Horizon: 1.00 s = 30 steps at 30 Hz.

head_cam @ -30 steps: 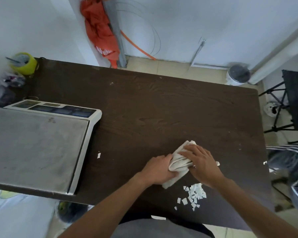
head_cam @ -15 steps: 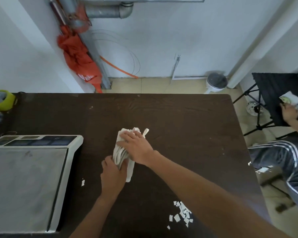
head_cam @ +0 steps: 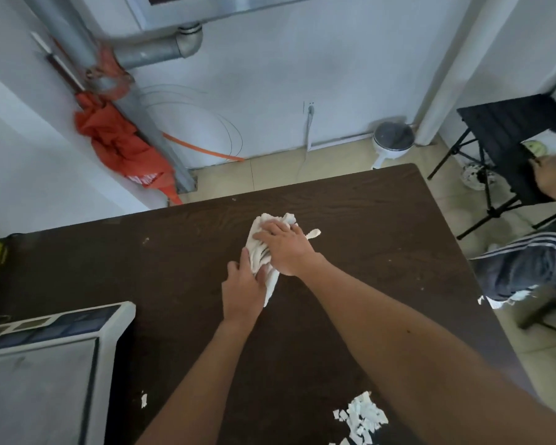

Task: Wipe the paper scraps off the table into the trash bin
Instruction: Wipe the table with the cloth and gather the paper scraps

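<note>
Cloth point(head_cam: 256, 243), crumpled white, on dark woodgrain table point(head_cam: 174, 268): left hand point(head_cam: 243, 292) grips near end, right hand point(head_cam: 286, 250) presses flat atop.

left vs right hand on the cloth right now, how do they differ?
The right hand lies flat on top of the cloth, palm down; the left hand pinches its near end. The right hand sits farther out on the table; the left hand is nearer the body. Both touch the cloth, well away from the paper scraps.
</note>
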Motion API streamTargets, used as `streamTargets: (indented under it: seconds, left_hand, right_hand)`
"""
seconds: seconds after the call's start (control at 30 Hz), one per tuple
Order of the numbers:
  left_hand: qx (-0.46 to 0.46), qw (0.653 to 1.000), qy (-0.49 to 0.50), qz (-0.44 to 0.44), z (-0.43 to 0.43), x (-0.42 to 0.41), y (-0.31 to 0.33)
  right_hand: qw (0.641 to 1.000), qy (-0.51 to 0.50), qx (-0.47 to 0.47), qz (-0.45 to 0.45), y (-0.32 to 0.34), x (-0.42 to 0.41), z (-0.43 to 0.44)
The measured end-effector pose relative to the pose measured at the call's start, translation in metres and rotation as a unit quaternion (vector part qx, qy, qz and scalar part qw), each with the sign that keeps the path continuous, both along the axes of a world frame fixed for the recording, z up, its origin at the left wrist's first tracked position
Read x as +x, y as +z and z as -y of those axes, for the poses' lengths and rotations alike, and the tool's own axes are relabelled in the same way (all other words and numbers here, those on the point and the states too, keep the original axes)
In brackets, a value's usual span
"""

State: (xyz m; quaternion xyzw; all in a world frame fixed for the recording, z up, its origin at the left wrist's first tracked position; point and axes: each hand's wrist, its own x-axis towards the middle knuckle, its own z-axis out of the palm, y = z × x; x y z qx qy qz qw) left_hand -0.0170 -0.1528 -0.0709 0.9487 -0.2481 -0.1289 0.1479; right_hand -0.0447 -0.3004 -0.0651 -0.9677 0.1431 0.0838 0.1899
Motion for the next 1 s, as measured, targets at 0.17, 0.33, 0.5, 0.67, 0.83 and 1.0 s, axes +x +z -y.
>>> streamTargets:
  seconds: [0.17,0.33,0.5,0.67,0.83,1.0]
  left_hand:
    - [0.015,0.998,-0.061,0.031,0.065,0.002,-0.002]
    - [0.04,0.993,-0.109,0.031,0.129,-0.006,-0.001]
    - [0.046,0.984,-0.172,-0.013,0.182,-0.04,-0.004]
    - [0.075,0.97,-0.227,-0.04,0.216,-0.081,-0.006]
    - [0.062,0.962,-0.26,-0.056,0.224,-0.118,-0.002]
    - [0.066,0.951,-0.295,-0.065,0.217,-0.15,0.005]
  right_hand:
    - [0.997,-0.066,0.033,0.022,-0.01,-0.016,0.058]
    - [0.991,-0.121,0.03,0.042,-0.018,-0.043,0.112]
    - [0.986,-0.156,-0.025,0.046,-0.023,-0.092,0.158]
    - [0.98,-0.194,-0.046,0.03,-0.026,-0.151,0.186]
    - [0.976,-0.209,-0.054,0.011,-0.026,-0.209,0.191]
    - [0.968,-0.241,-0.077,-0.004,-0.027,-0.252,0.176]
